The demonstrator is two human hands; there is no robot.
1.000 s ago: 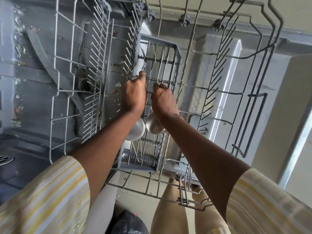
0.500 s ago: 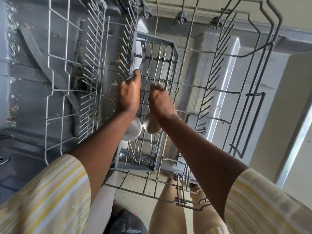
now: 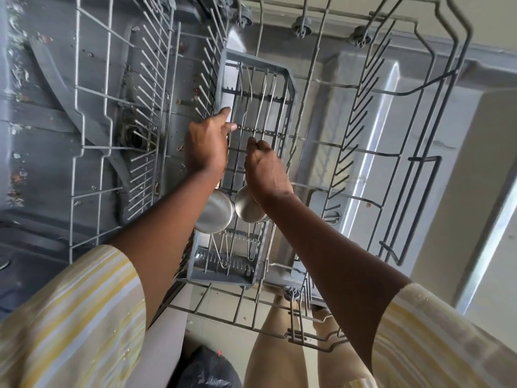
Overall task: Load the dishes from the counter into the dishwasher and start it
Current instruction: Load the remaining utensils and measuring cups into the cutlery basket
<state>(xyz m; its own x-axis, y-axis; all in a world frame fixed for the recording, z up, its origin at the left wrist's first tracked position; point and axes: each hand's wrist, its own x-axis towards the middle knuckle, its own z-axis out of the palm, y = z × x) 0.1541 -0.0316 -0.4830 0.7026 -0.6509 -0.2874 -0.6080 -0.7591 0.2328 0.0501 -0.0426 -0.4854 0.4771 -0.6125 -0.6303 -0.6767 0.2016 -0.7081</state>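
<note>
The left hand point(image 3: 207, 148) and right hand point(image 3: 265, 170) reach into the grey cutlery tray point(image 3: 289, 79) in the dishwasher rack point(image 3: 423, 159). Their fingers curl over two steel ladles point(image 3: 214, 212) lying there; I cannot tell whether either hand grips a handle.

basket point(image 3: 289, 79) in rack point(image 3: 425, 159) centre | two ladles point(image 3: 214, 211) in basket | tines point(image 3: 145, 88) left

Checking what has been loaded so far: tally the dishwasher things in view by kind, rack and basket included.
Round steel pieces: 2
Grey cutlery basket: 1
Wire rack: 1
Total: 4
</note>
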